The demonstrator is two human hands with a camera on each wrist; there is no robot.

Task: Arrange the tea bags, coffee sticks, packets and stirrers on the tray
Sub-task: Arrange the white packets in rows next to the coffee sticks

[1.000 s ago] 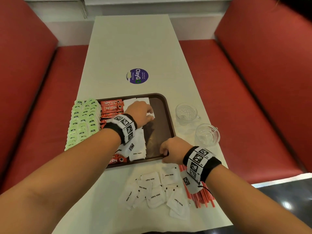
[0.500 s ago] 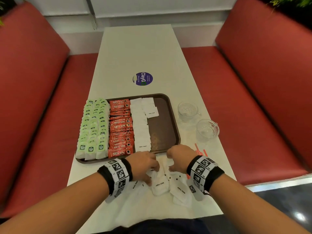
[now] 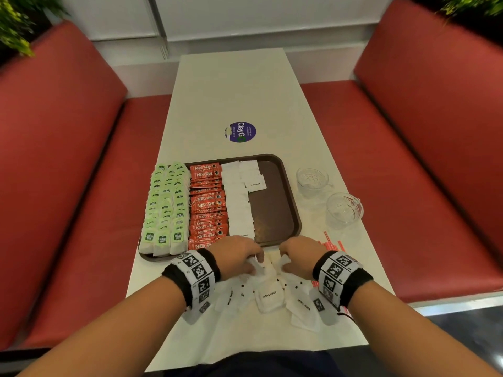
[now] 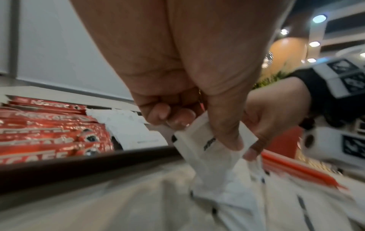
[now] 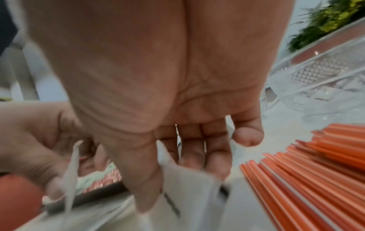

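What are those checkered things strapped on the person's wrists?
Both forearms are bare, no sleeves. Each wrist wears a black band carrying a white block printed with black square code markers; the right one matches, with a thin dark cord hanging below it.

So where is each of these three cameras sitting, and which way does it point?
Head: worn on the head, looks forward and down at the tray, table and sugar packets; both forearms, left hand and right hand show.
Left wrist: looks along the left palm at a pinched packet; the right hand shows beyond.
Right wrist: looks along the right palm at another packet and the stirrers; the left hand shows.
Shared: both wrist views catch the tray edge and stirrers.
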